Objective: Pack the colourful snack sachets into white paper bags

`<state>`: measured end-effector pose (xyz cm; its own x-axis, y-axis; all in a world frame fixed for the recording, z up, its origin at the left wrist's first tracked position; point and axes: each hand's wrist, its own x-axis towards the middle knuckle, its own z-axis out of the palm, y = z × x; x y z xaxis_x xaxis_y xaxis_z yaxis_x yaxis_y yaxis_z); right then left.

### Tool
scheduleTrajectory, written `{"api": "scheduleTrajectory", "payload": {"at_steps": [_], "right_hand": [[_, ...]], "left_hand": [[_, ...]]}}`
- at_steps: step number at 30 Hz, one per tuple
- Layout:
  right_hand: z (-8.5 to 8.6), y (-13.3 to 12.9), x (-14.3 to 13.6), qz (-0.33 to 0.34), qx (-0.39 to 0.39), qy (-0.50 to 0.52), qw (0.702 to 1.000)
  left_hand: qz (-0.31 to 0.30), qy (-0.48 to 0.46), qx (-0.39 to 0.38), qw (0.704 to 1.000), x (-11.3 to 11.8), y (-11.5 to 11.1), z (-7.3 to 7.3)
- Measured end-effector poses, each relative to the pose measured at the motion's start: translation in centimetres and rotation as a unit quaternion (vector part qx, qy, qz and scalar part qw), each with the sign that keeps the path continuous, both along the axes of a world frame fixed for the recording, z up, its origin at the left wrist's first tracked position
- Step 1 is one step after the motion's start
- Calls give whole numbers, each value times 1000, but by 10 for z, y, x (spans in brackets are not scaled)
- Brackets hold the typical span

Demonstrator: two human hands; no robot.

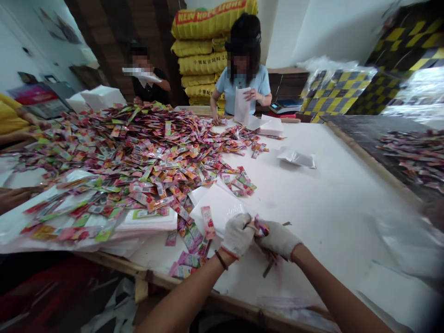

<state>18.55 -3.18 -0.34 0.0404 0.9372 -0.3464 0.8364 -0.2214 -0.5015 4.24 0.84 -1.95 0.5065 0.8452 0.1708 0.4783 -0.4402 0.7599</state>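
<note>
Both my hands wear whitish knit gloves and meet low over the near part of the table. Between them is a small bunch of purple and pink stick sachets (261, 227). My left hand (237, 235) is closed on one end of the bunch. From the other side, my right hand (279, 239) wraps its fingers round it; some sachet ends stick out below. Just left of my left hand, a pink sachet (208, 222) lies on a stack of clear-white bags (220, 203). Purple sachets (187, 264) are scattered near the table's front edge.
A large heap of sachets (138, 143) covers the table's left side. A filled bag (297, 157) lies on the white tabletop (333, 194). Two co-workers (243, 74) sit opposite; other people's arms show at the left. A wooden ledge (374, 162) divides off the right-hand table.
</note>
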Motion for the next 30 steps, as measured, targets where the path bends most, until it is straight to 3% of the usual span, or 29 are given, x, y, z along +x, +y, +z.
{"api": "scheduleTrajectory", "payload": {"at_steps": [3,7,11,14,18,22,26,28,30], "right_hand": [[0,9,-11,53,-10,-103,993],[1,14,-17,65,-12,-101,993],[-2,-3,-14,45,34,-58,997],[0,-17,-11,88,97,-48,990],[11,-16,-16,135,59,-151,977],[21,-13,-28,174,37,-254,951],[18,-15,-28,222,69,-253,939],[14,-10,-22,217,65,-233,946],[10,2,-14,181,36,-202,962]], "left_hand": [[19,40,47,998,12,-2,6],[26,107,93,990,11,-5,-2],[41,99,51,993,3,-1,-11],[46,44,3,998,0,1,-11],[55,-2,-36,998,-2,6,-7],[94,-43,-77,992,-7,12,-17],[128,-90,-123,980,-8,3,-24],[95,-77,-84,989,-6,-7,-17],[23,-15,-13,1000,-5,-16,-5]]}}
